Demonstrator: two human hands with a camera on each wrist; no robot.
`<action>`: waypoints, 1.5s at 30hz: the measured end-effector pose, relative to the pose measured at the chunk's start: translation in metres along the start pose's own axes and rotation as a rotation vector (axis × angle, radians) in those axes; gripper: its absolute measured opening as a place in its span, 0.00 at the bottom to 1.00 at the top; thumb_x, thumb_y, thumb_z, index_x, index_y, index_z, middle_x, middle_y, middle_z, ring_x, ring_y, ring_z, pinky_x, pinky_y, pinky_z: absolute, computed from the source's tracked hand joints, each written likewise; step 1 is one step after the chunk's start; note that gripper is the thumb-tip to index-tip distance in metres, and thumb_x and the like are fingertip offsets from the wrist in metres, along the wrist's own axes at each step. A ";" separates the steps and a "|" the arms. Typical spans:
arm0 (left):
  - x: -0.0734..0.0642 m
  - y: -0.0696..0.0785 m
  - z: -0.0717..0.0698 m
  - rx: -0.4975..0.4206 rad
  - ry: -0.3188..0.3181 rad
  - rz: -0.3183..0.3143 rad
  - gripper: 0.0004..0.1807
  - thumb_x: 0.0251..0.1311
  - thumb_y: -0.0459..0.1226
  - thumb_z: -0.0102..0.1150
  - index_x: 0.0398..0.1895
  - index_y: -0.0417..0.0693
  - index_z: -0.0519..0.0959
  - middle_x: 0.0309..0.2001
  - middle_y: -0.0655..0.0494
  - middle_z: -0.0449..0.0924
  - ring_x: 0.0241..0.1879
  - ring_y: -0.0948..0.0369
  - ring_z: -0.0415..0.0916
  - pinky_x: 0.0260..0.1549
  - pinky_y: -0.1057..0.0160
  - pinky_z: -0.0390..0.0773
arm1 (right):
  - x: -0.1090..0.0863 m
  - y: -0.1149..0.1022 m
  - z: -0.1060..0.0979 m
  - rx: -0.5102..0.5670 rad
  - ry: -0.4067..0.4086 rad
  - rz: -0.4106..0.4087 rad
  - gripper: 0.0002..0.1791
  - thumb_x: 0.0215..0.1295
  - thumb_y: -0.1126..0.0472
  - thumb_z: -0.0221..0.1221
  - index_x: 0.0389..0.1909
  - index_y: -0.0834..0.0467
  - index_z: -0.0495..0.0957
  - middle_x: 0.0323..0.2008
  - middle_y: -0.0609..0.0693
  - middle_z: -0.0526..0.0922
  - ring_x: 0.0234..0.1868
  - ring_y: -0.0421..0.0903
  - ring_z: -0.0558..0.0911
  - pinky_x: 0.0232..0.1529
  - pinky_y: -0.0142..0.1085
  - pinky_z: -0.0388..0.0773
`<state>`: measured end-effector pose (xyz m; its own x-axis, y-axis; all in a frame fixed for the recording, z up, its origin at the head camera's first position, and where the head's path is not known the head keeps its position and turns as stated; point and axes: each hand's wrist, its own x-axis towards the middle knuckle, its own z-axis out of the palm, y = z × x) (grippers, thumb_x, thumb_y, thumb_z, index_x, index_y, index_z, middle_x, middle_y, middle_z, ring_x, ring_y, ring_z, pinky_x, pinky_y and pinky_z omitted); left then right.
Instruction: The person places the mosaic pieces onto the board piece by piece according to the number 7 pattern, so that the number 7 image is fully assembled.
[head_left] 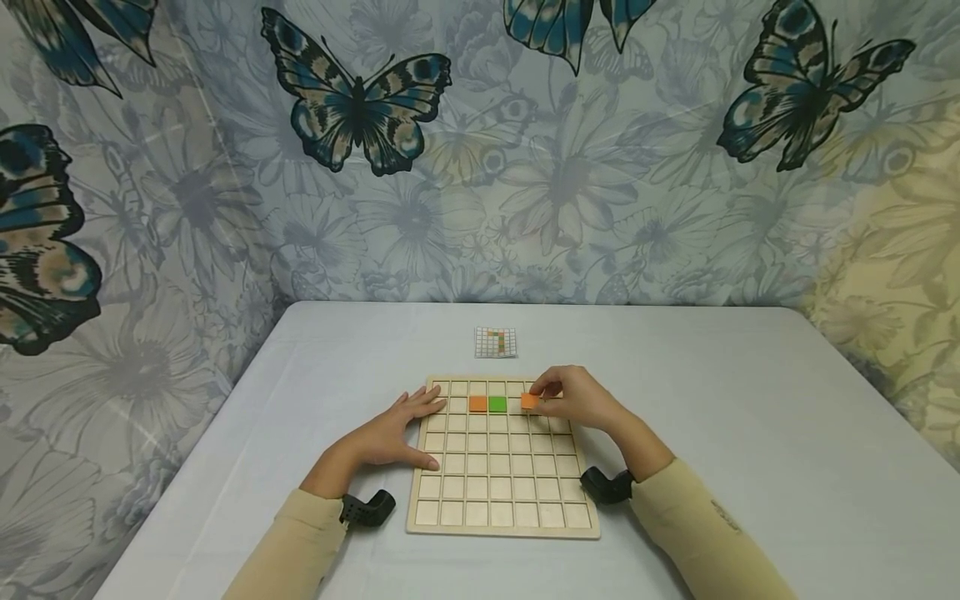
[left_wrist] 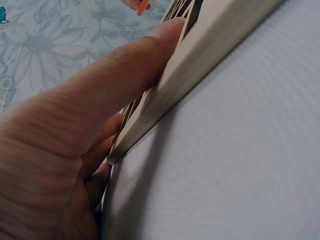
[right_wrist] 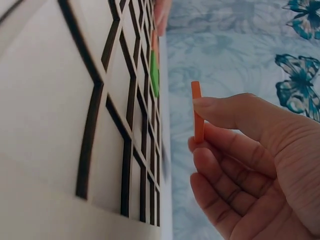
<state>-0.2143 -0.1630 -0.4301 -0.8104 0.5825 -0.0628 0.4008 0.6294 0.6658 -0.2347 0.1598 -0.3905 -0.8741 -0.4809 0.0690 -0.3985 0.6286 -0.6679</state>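
Observation:
A pale wooden grid board [head_left: 502, 532] lies on the table, divided into square cells. My right hand [head_left: 577, 398] pinches an orange square tile [right_wrist: 198, 112] between thumb and fingers. In the right wrist view a gap shows between that tile and the board. My left hand [head_left: 393, 429] rests along the board's left edge, thumb [left_wrist: 135, 65] and fingertips on the frame, fingers spread. Another orange tile [head_left: 477, 404] sits in a cell near the top, with a green tile [head_left: 497, 404] in the cell just right of it.
Behind the board lies a small printed card [head_left: 496, 342] showing a grid with coloured squares. A white cloth covers the table [head_left: 675, 358]. Butterfly-patterned fabric [head_left: 420, 217] hangs behind and at the left. Each wrist carries a black camera mount [head_left: 606, 486].

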 end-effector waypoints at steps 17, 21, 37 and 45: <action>0.001 -0.001 0.000 0.008 -0.002 0.012 0.53 0.39 0.53 0.73 0.70 0.50 0.59 0.75 0.52 0.44 0.74 0.50 0.34 0.71 0.43 0.35 | 0.020 0.004 0.010 0.062 -0.053 0.002 0.12 0.55 0.63 0.65 0.40 0.62 0.82 0.41 0.55 0.82 0.38 0.44 0.79 0.38 0.34 0.79; 0.001 -0.001 0.000 0.011 -0.003 0.018 0.53 0.40 0.53 0.72 0.70 0.50 0.59 0.75 0.52 0.44 0.74 0.49 0.35 0.71 0.43 0.36 | 0.022 0.009 0.013 0.086 -0.062 0.030 0.12 0.54 0.63 0.65 0.40 0.63 0.81 0.40 0.56 0.82 0.38 0.44 0.80 0.39 0.34 0.80; 0.001 -0.001 -0.001 0.013 -0.003 0.014 0.53 0.40 0.54 0.72 0.71 0.50 0.58 0.75 0.53 0.44 0.74 0.50 0.35 0.71 0.43 0.36 | 0.023 0.014 0.018 0.074 -0.051 0.020 0.11 0.54 0.65 0.66 0.38 0.63 0.81 0.39 0.55 0.81 0.38 0.45 0.80 0.40 0.35 0.80; 0.001 -0.001 0.000 0.002 0.000 0.015 0.53 0.40 0.53 0.72 0.70 0.51 0.59 0.75 0.52 0.44 0.74 0.50 0.34 0.71 0.43 0.35 | 0.022 0.013 0.018 0.059 -0.042 0.002 0.11 0.53 0.64 0.67 0.38 0.63 0.81 0.38 0.55 0.81 0.38 0.45 0.79 0.40 0.35 0.80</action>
<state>-0.2156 -0.1634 -0.4307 -0.8043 0.5919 -0.0522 0.4141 0.6213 0.6653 -0.2543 0.1464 -0.4112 -0.8618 -0.5059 0.0376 -0.3790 0.5929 -0.7105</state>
